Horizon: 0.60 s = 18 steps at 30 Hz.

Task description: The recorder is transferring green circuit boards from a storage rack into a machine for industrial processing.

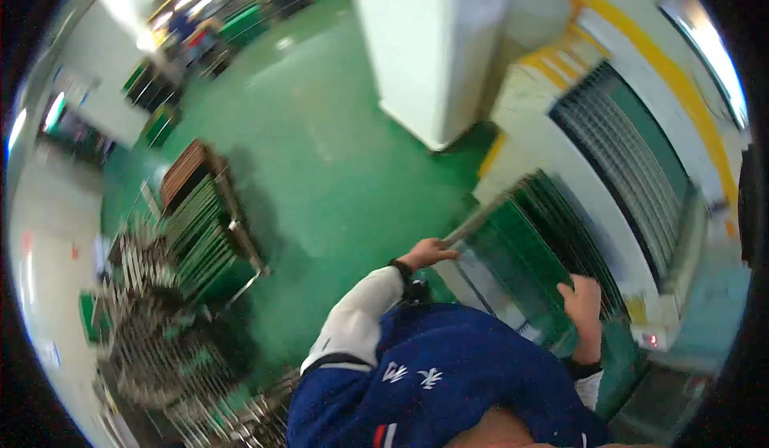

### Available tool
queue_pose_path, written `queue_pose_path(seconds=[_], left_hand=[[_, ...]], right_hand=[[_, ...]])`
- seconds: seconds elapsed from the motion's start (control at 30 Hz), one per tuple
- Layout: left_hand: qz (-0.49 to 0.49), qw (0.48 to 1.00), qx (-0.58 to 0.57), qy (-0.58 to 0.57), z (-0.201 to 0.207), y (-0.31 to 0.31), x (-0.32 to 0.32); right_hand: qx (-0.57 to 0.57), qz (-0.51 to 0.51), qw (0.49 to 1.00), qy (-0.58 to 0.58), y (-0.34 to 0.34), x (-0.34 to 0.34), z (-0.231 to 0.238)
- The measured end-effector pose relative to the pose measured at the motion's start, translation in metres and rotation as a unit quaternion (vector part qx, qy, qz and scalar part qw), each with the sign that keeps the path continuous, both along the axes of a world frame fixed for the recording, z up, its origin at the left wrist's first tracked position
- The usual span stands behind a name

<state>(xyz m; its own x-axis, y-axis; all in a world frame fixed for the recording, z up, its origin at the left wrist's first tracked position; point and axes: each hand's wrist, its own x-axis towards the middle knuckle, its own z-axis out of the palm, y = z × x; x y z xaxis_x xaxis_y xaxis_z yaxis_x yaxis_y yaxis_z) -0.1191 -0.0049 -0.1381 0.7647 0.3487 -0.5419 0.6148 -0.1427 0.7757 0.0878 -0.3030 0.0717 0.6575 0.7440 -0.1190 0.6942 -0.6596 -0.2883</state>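
In front of me, on the right, several thin green panels (525,248) stand close together on edge in a row. My left hand (428,254) is closed around the near end of a greyish bar (481,219) along their left side; whether that bar belongs to a panel or to a rack is unclear. At the right edge of the nearest green panel is my right hand (585,300), thumb raised and fingers curled against the edge. Its fingertips are partly hidden and slightly blurred. Below the panels a pale flat surface (473,276) shows between my arms.
A white machine (521,119) with a slatted opening (621,159) stands right of the panels. Beyond rises a white pillar (424,55). To the left are a cart (204,215) of green and brown panels and many metal racks (168,344). Someone (192,35) is far off on the green floor (320,151).
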Motion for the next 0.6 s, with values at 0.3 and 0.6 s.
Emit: queue_pose_path(seconds=[0.3,0.6], left_hand=[[-0.056,0.998,0.036,-0.007,-0.039,0.009,-0.012],[-0.111,0.982,0.151,0.035,-0.033,-0.013,-0.007]], right_hand=[[0.264,-0.210,0.933,0.121,-0.079,0.059,0.108],[0.710,-0.273,0.528,0.378,-0.094,0.114,0.076]])
